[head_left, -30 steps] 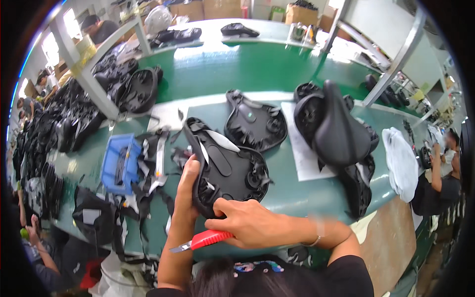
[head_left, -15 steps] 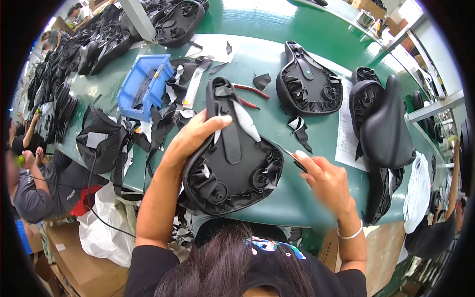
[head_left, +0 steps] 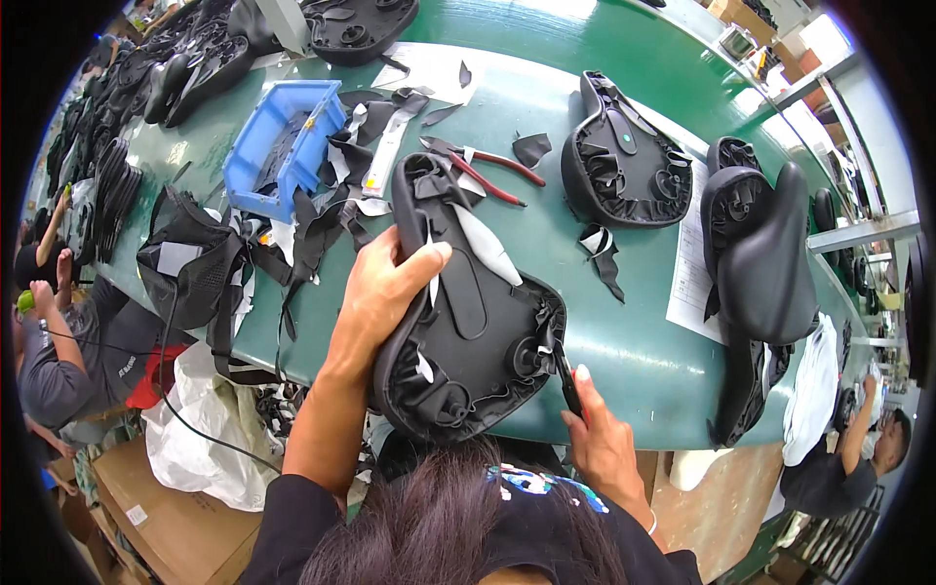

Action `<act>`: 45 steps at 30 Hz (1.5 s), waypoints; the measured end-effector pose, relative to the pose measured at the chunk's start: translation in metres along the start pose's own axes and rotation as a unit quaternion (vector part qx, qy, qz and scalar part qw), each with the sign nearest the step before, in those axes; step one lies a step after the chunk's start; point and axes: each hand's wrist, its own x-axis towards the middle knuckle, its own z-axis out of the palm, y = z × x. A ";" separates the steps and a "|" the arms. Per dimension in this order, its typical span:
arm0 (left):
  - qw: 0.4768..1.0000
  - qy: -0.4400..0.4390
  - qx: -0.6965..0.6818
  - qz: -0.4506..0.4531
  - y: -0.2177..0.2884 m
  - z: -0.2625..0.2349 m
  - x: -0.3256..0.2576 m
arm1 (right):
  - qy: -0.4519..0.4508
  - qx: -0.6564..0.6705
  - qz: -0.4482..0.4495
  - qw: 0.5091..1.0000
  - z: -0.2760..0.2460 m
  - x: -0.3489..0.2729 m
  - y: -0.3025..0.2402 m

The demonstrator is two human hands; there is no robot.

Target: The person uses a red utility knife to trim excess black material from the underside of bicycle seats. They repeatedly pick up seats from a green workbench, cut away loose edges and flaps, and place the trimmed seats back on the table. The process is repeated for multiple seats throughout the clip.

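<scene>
A black bicycle saddle (head_left: 453, 302) is tilted in front of me, its hollow underside facing up and its narrow nose pointing away. My left hand (head_left: 383, 292) grips its left side near the nose, thumb over the rim. Loose folds of black cover with white backing gather along the inner edge. My right hand (head_left: 603, 439) is closed around the dark handle of what looks like a thin-bladed knife (head_left: 567, 382). The blade is at the saddle's right rim, close to the round mount; its tip is hard to make out. Red-handled pliers (head_left: 492, 174) lie beyond the nose.
Another upturned saddle (head_left: 629, 161) lies beyond on the green table (head_left: 624, 361). Stacked saddles (head_left: 765, 258) stand at right on a printed sheet (head_left: 687, 283). At left are a blue bin (head_left: 234, 161), black scraps (head_left: 317, 234) and a black mesh bag (head_left: 190, 258). Co-workers sit on both sides.
My right hand has come down and inward, bringing the blade from the saddle's upper right edge to its lower right rim. The saddle has turned slightly, its nose swinging left.
</scene>
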 end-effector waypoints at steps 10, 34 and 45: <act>0.989 0.144 -0.027 0.015 -0.010 0.004 -0.045 | 0.113 -0.049 -0.123 0.985 0.021 0.110 -0.036; 0.843 -0.067 0.336 0.415 -0.019 0.071 -0.006 | 0.019 0.129 -0.012 0.991 -0.051 0.074 0.025; 0.908 -0.140 0.233 0.318 -0.006 0.061 -0.015 | -0.102 -0.202 -0.164 0.960 -0.059 0.076 0.013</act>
